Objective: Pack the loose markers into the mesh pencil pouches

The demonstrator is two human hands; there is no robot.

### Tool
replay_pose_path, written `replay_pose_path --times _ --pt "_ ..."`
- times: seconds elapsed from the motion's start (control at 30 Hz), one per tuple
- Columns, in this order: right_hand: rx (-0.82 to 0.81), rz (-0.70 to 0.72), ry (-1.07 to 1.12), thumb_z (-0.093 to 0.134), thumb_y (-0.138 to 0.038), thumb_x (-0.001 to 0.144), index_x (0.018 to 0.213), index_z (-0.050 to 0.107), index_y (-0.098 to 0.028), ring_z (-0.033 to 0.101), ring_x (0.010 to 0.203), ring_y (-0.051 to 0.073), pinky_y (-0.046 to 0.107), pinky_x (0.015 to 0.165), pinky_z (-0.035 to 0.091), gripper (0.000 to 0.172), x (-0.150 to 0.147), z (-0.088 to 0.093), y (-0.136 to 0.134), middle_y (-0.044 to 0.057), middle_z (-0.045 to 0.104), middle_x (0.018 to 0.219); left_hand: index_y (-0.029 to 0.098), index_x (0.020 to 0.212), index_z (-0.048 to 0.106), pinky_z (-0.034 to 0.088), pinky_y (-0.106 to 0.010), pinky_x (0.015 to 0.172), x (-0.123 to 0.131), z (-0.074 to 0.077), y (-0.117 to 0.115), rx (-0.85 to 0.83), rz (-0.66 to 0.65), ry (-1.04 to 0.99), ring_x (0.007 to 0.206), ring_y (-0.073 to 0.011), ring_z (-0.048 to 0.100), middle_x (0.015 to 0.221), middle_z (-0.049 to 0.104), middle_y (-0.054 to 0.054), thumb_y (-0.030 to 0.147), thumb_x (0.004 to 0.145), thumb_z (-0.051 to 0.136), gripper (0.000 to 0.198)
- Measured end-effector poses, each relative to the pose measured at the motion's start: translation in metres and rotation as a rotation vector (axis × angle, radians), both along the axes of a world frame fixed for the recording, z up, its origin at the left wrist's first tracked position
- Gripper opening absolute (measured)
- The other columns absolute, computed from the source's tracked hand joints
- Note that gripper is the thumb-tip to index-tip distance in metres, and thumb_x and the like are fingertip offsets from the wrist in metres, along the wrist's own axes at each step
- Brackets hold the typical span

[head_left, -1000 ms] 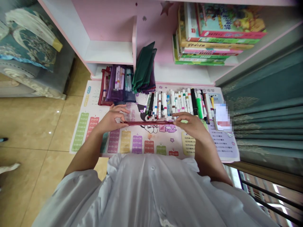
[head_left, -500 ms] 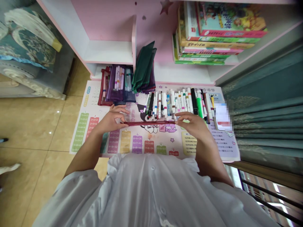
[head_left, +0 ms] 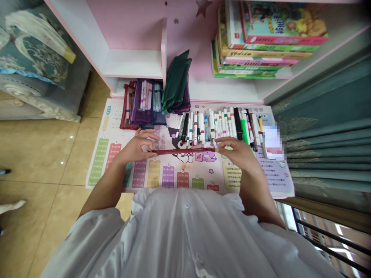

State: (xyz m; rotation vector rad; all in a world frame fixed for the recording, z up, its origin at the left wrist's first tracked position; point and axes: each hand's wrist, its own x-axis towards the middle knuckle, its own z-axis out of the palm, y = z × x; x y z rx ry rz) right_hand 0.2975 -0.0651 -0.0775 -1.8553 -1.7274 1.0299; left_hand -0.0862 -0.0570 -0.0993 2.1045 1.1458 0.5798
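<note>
A thin dark red mesh pouch (head_left: 185, 151), seen edge-on, is stretched level above the desk mat. My left hand (head_left: 139, 146) pinches its left end, and my right hand (head_left: 233, 152) pinches its right end. Just beyond it lies a row of markers (head_left: 211, 127), mostly white, with black and green ones toward the right. Behind my left hand are a red pouch (head_left: 126, 116), a purple pouch (head_left: 136, 112) and a blue pouch (head_left: 158, 116) with pens in them. Green mesh pouches (head_left: 176, 83) lean against the shelf divider.
The printed desk mat (head_left: 217, 175) covers the desk. A phone (head_left: 273, 143) lies at the right end of the markers. Behind stands a pink and white shelf (head_left: 133, 63) with stacked books (head_left: 261, 50). Curtains (head_left: 327, 146) hang at the right; a sofa (head_left: 37, 92) is at the left.
</note>
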Motion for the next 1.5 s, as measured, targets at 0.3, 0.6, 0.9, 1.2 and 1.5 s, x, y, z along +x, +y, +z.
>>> replay_pose_path --times 0.3,0.6,0.9,1.2,1.5 --pt "0.158 -0.071 0.046 0.069 -0.045 0.075 0.064 0.066 -0.024 0.067 0.110 0.030 0.047 0.098 0.047 0.024 -0.005 0.003 0.003 0.006 0.075 0.111 0.020 0.059 0.058 0.021 -0.057 0.122 0.005 0.011 -0.011 0.089 -0.004 -0.100 0.135 -0.0297 0.052 0.117 0.072 -0.007 0.043 0.080 0.076 0.036" --pt "0.391 -0.053 0.133 0.056 -0.076 0.081 0.087 0.072 -0.023 0.055 0.128 0.033 0.055 0.107 0.041 0.056 -0.073 0.004 -0.002 0.014 0.064 0.128 0.022 0.065 0.058 0.038 -0.059 0.114 0.019 0.015 -0.048 0.503 0.320 -0.221 0.134 -0.0295 0.053 0.114 0.071 -0.006 0.034 0.080 0.078 0.029" --pt "0.267 0.227 0.252 0.053 -0.057 0.090 0.074 0.060 -0.023 0.060 0.116 0.027 0.042 0.102 0.046 0.039 -0.139 -0.017 -0.006 0.011 0.068 0.106 0.022 0.064 0.057 0.024 -0.061 0.120 0.045 -0.004 -0.086 0.584 0.504 -0.067 0.139 -0.0288 0.048 0.114 0.071 -0.005 0.032 0.083 0.074 0.027" --pt "0.359 0.315 0.137 0.054 -0.022 0.084 0.065 0.053 -0.023 0.059 0.117 0.026 0.042 0.104 0.045 0.019 -0.143 -0.026 -0.008 0.012 0.065 0.116 0.023 0.068 0.063 0.019 -0.058 0.120 0.052 -0.018 -0.094 0.261 0.458 -0.029 0.139 -0.0317 0.045 0.124 0.068 -0.009 0.059 0.083 0.066 0.039" --pt "0.464 0.430 0.132 0.056 -0.016 0.079 0.062 0.052 -0.023 0.059 0.116 0.028 0.047 0.102 0.047 0.019 -0.140 -0.036 -0.015 0.012 0.065 0.111 0.021 0.057 0.058 0.024 -0.064 0.114 0.043 0.010 -0.022 0.114 0.651 0.116 0.131 -0.0321 0.053 0.114 0.073 -0.008 0.045 0.088 0.061 0.039"
